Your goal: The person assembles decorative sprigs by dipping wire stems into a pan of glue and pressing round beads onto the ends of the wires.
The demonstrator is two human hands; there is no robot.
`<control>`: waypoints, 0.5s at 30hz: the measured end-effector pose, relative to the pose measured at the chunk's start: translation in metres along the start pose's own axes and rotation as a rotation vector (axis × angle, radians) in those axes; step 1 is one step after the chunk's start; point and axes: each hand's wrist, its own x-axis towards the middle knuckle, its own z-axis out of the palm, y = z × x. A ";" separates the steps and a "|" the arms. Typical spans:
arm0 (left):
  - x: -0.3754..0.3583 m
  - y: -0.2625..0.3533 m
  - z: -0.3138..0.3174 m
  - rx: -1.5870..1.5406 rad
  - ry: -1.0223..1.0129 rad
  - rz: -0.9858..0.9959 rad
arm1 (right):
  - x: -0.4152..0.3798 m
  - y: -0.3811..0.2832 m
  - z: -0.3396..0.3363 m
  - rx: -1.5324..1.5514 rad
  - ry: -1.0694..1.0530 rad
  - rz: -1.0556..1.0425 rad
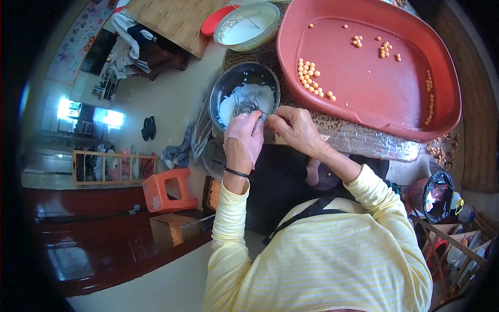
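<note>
L hand (242,139) & R hand (295,127) pinch thin wire | patterned tabletop (332,125) | tile floor (166,99), orange stool (169,190)

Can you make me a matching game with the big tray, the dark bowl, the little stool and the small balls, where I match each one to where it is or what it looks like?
Things:
1. big tray
2. dark bowl
3. little stool
4. small balls

Descriptions:
A. orange, standing on the floor
B. lying scattered inside the tray
C. red, wide and shallow
D. holds white liquid, just above the hands

Pairs: 1-C, 2-D, 3-A, 4-B
</note>
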 end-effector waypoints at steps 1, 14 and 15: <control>0.001 -0.001 -0.001 0.017 -0.016 0.018 | 0.001 0.000 -0.001 -0.033 0.020 -0.019; 0.006 -0.004 -0.005 0.137 -0.140 0.070 | 0.026 -0.010 -0.029 -0.265 0.287 -0.195; 0.006 -0.004 -0.005 0.134 -0.138 0.071 | 0.026 -0.013 -0.031 -0.268 0.288 -0.195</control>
